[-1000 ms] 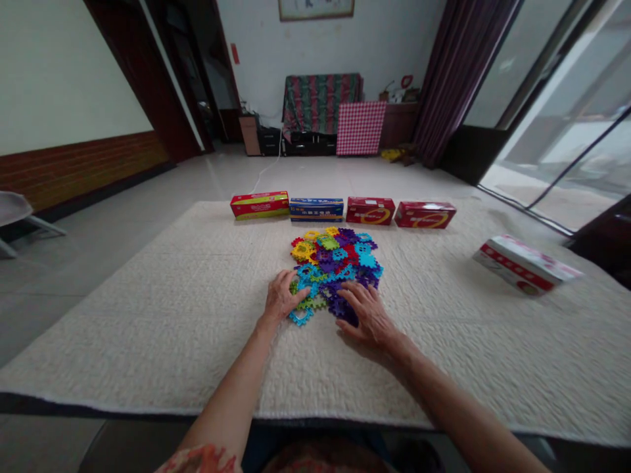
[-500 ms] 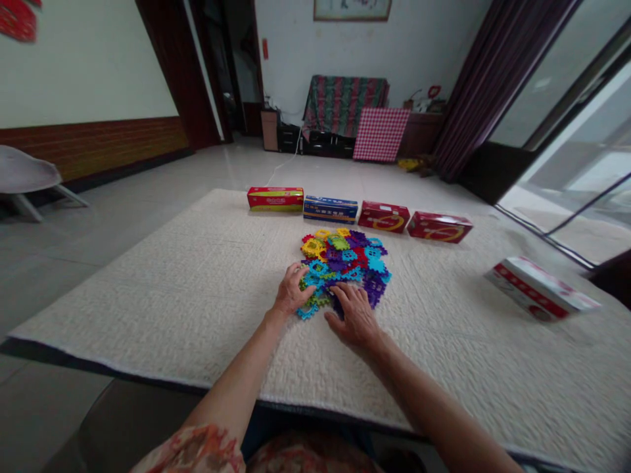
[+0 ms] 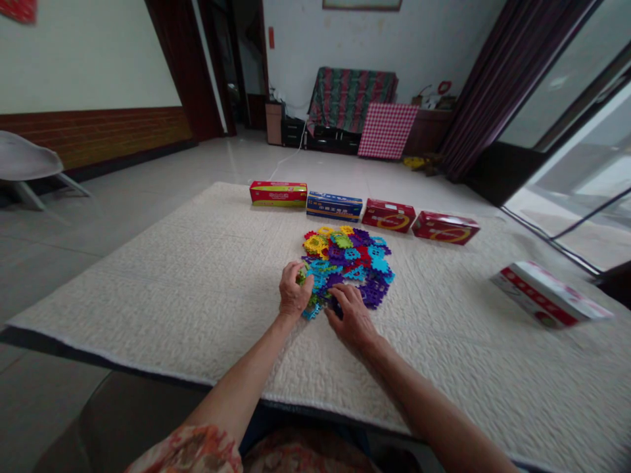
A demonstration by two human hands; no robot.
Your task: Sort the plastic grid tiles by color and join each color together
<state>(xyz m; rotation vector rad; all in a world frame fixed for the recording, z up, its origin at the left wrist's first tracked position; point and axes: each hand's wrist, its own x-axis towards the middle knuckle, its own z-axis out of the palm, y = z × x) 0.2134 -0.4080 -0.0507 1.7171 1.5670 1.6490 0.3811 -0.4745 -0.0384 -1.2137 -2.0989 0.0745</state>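
A pile of gear-edged plastic building pieces [image 3: 352, 255] in purple, blue, yellow, red and green lies on the pale quilted cover. My left hand [image 3: 293, 289] is at the pile's left edge, with its fingers curled around a green gear-edged piece [image 3: 302, 273]. Light blue pieces [image 3: 312, 311] lie close by its thumb. My right hand [image 3: 351, 314] rests at the near edge of the pile, fingers spread and slightly bent over purple pieces [image 3: 337, 306]. Its thumb is apart from the fingers. The undersides of both hands are hidden.
Behind the pile stands a row of boxes: a red and yellow-green box [image 3: 279, 194], a blue box [image 3: 334, 207] and two dark red boxes [image 3: 388, 215]. A white and red box [image 3: 552, 295] lies at the right. The quilted cover [image 3: 162, 282] extends to the table's near edge.
My left hand has closed in more tightly at the pile's left edge. My right hand has barely shifted over the purple pieces. The view has moved slightly.
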